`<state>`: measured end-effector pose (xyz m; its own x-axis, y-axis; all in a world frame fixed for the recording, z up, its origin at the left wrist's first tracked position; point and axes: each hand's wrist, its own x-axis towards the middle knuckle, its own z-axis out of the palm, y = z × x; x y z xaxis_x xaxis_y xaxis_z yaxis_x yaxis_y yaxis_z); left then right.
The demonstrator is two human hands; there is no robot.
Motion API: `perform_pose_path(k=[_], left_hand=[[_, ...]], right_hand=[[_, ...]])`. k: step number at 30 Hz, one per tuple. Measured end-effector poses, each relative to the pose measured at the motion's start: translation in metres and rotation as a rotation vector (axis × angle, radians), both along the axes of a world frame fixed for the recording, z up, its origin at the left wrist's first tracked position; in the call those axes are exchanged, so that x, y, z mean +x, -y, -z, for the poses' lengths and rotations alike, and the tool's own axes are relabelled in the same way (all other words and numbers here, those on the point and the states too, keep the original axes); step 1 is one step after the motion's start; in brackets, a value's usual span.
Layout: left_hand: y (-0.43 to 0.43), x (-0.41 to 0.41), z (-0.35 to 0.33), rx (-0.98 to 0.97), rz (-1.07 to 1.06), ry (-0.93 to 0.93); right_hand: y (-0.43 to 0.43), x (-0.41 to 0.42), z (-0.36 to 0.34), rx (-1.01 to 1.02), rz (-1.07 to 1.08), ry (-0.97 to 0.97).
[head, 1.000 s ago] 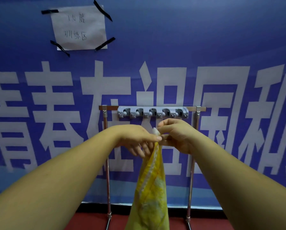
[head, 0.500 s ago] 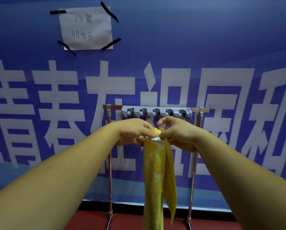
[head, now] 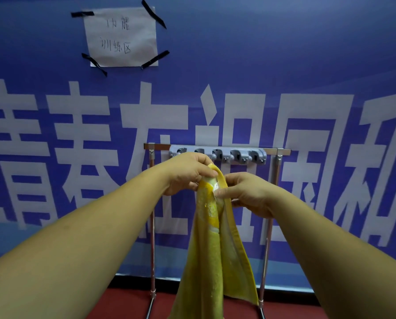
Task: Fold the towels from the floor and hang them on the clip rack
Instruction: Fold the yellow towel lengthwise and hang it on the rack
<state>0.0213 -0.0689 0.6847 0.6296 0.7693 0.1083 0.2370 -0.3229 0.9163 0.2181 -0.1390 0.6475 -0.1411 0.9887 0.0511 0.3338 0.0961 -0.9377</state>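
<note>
Both bare forearms stretched forward, left hand slightly higher, right hand just beside it, both pinching the towel at its top

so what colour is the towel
Yellow towel, with a paler patch near the top; head view.
</note>
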Motion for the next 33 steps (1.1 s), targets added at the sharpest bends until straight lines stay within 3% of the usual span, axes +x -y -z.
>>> perform_pose_path(k=[7, 12, 17, 22, 30, 33], left_hand=[[-0.005, -0.017, -0.003, 0.087, -0.117, 0.085], [-0.017, -0.044, -0.003, 0.089, -0.257, 0.188], [-0.026, -0.066, -0.001, 0.084, -0.313, 0.161], [-0.036, -0.085, 0.007, 0.087, -0.406, 0.123], [-0.027, -0.074, 0.018, -0.004, -0.467, 0.059], [-0.017, -0.062, 0.019, -0.054, -0.427, 0.108]], right_hand=[[-0.015, 0.005, 0.032, -0.005, 0.133, 0.219], [-0.008, 0.029, 0.052, -0.013, 0.254, 0.740], [0.000, 0.046, 0.060, -0.104, 0.304, 0.762], [0.008, 0.067, 0.052, -0.159, 0.445, 0.581], [0.005, 0.031, 0.010, -0.068, 0.384, -0.217], [0.007, 0.006, -0.006, -0.060, 0.304, -0.391]])
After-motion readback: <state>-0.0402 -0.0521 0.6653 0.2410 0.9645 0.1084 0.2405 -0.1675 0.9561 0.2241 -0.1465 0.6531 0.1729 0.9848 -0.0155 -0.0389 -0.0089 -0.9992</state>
